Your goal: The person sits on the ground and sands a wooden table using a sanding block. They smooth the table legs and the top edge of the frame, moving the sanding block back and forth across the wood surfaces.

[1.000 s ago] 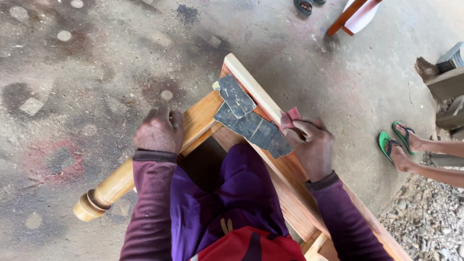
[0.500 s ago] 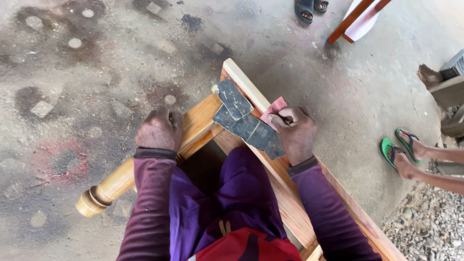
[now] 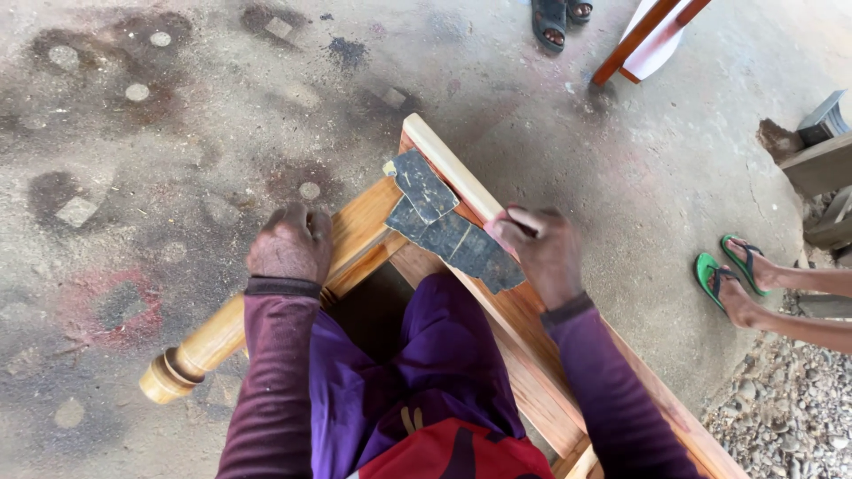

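Sandpaper sheets (image 3: 448, 226) lie on frame (image 3: 532, 355), between hands
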